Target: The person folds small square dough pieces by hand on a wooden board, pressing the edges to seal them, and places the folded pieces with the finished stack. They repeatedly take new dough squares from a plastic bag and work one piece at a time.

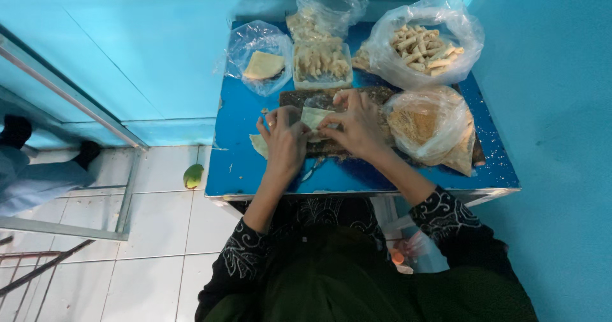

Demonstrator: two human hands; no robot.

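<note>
While the left hand (285, 138) pinches one side of the thin pale wrapper (313, 117) on the dark board (331, 99), the wrapper sits between both hands' fingertips, and the right hand (357, 123) pinches its other side.

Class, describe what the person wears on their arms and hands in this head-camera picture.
Both forearms are bare below dark sleeves pushed up near the elbows, black fabric patterned with white swirling motifs. The left hand wears a ring on one finger; the right hand shows none.
</note>
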